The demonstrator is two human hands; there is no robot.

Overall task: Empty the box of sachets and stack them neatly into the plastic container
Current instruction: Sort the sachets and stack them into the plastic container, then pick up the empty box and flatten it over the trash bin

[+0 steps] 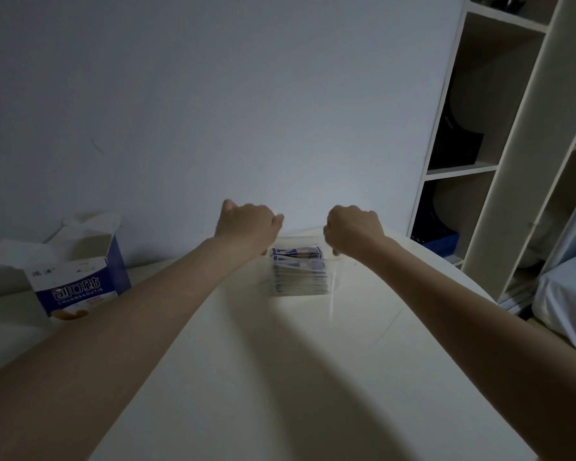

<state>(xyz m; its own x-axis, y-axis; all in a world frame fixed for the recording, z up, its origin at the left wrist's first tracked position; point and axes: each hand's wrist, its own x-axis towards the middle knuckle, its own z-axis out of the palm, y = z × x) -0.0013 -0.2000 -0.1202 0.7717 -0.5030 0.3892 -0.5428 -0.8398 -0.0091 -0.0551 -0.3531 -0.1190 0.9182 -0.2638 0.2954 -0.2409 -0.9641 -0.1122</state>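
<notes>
- left hand (246,227), right hand (354,229): fingers curled at either side of the clear plastic container (331,261); actual grip unclear
- sachets (298,272) stacked inside
- opened box (80,277) left on counter (246,361)

arms: both stretched far out, side by side | left hand (246,224): fingers curled | right hand (354,229): fingers curled

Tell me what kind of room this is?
Probably a bedroom or small flat, dimly lit: a white-sheeted mattress edge at right, tall cream open shelving beside it, and a round white table against a bare wall.
</notes>
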